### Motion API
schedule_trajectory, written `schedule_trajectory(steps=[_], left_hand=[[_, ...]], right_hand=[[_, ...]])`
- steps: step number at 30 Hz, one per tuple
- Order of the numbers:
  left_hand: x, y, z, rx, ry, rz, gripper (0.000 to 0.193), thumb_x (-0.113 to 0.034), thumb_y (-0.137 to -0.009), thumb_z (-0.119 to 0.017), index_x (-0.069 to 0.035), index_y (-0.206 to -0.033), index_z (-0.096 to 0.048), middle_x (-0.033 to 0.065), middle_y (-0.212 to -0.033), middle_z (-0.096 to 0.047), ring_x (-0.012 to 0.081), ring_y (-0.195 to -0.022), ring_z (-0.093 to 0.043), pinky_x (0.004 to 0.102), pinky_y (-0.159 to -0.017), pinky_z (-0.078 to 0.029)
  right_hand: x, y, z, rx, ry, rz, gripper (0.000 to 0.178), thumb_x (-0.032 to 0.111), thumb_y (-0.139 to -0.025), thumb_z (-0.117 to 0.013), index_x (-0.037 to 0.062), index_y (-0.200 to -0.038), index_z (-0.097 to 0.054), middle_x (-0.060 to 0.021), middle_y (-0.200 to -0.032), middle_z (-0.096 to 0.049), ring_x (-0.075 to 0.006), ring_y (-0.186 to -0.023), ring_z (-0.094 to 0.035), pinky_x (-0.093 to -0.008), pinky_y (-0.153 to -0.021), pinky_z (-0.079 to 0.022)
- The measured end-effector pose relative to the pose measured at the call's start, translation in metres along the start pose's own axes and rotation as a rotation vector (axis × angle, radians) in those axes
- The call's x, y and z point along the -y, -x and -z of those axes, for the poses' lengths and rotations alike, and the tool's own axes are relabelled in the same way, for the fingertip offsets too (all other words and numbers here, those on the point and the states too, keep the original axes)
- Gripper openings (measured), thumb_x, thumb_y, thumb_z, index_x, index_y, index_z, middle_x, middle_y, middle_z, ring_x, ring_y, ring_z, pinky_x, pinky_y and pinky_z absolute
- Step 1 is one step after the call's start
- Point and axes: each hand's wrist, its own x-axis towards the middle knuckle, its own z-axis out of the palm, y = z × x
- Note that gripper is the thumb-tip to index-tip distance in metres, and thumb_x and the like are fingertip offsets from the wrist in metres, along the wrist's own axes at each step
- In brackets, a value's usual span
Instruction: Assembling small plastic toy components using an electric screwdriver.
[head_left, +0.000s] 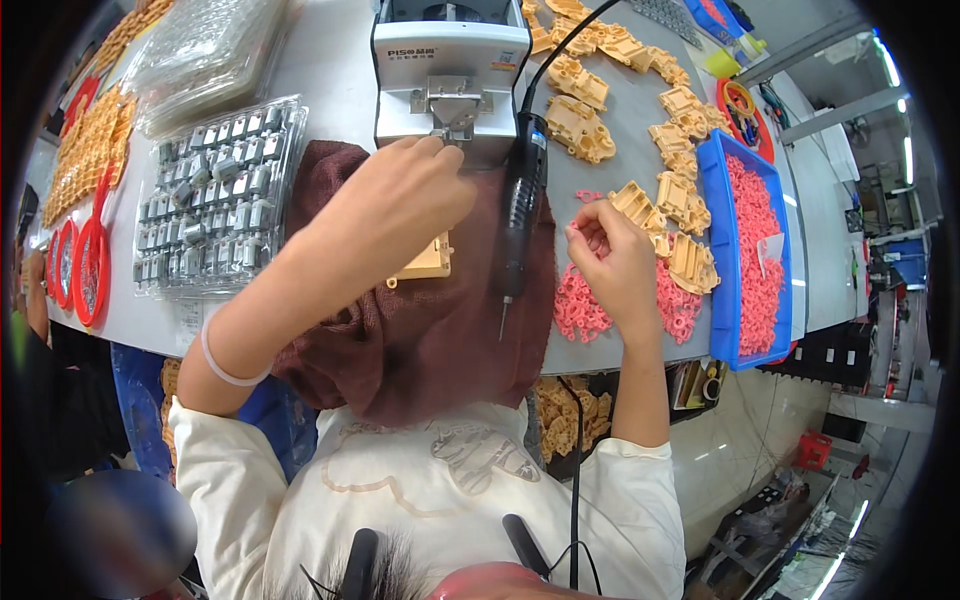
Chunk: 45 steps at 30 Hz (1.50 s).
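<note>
My left hand [420, 185] reaches over the brown towel [420, 350], its curled fingertips at the outlet of a silver screw feeder [450, 60]. What those fingers hold, if anything, is hidden. Below its wrist a yellow plastic housing [428, 262] lies on the towel, partly covered by my forearm. My right hand [615, 255] is above a heap of small pink ring-shaped pieces [578, 308], thumb and forefinger pinched together; what is between them is too small to make out. Between my hands a black electric screwdriver [522, 195] hangs, bit pointing down.
A blue tray [722, 300] full of pink pieces stands at the right. Several yellow housings [580, 128] line the table's back right. At left are a clear tray of grey metal parts [210, 195], stacked clear trays [205, 60] and red-rimmed baskets [90, 265]. The screwdriver cable [555, 50] runs upward.
</note>
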Motion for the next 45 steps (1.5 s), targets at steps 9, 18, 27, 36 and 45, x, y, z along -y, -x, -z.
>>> schedule_trajectory(steps=[9,18,27,36,45], left_hand=[[0.012,0.009,-0.013,-0.003,0.291,0.123,0.012,-0.016,-0.075,-0.073,-0.006,-0.083,-0.073,0.0067,-0.087,-0.062,0.0255,-0.091,-0.061,0.0360,-0.077,-0.051],[-0.017,0.046,-0.027,-0.179,0.275,0.341,0.075,-0.040,-0.071,-0.082,-0.008,-0.133,-0.054,0.0185,-0.136,-0.050,0.0368,-0.127,-0.048,0.0465,-0.104,-0.041],[-0.001,0.042,-0.023,-0.177,0.495,0.249,0.083,-0.030,-0.062,-0.089,-0.006,-0.133,-0.052,0.0204,-0.138,-0.047,0.0391,-0.121,-0.053,0.0436,-0.102,-0.046],[0.005,0.038,-0.047,-0.236,0.592,0.193,0.081,-0.025,-0.063,-0.087,-0.012,-0.134,-0.052,0.0176,-0.138,-0.048,0.0390,-0.122,-0.052,0.0441,-0.101,-0.046],[-0.002,0.041,-0.053,-0.291,0.609,0.266,0.093,-0.022,-0.061,-0.087,-0.009,-0.141,-0.043,0.0172,-0.138,-0.049,0.0379,-0.123,-0.051,0.0444,-0.103,-0.044]], right_hand=[[-0.005,0.006,-0.002,-0.072,-0.071,0.016,0.011,0.007,-0.084,-0.068,0.0008,-0.085,-0.060,-0.0024,-0.069,-0.059,-0.0087,-0.060,-0.054,-0.0250,-0.056,-0.043],[-0.004,-0.002,-0.001,-0.081,-0.128,-0.072,0.012,0.010,-0.085,-0.067,0.0049,-0.096,-0.063,-0.0094,-0.081,-0.066,-0.0223,-0.069,-0.065,-0.0343,-0.064,-0.050],[0.009,-0.003,-0.005,0.011,-0.432,-0.150,0.010,0.001,-0.086,-0.066,-0.0023,-0.095,-0.068,-0.0094,-0.087,-0.069,-0.0167,-0.080,-0.068,-0.0279,-0.072,-0.054],[0.005,-0.015,-0.003,-0.035,-0.634,-0.077,0.012,-0.010,-0.084,-0.069,-0.0063,-0.095,-0.068,-0.0101,-0.100,-0.066,-0.0157,-0.085,-0.067,-0.0263,-0.078,-0.055],[0.046,-0.046,-0.027,0.004,-0.774,-0.011,0.015,-0.007,-0.078,-0.075,-0.0023,-0.091,-0.072,-0.0071,-0.089,-0.072,-0.0106,-0.081,-0.067,-0.0228,-0.077,-0.053]])
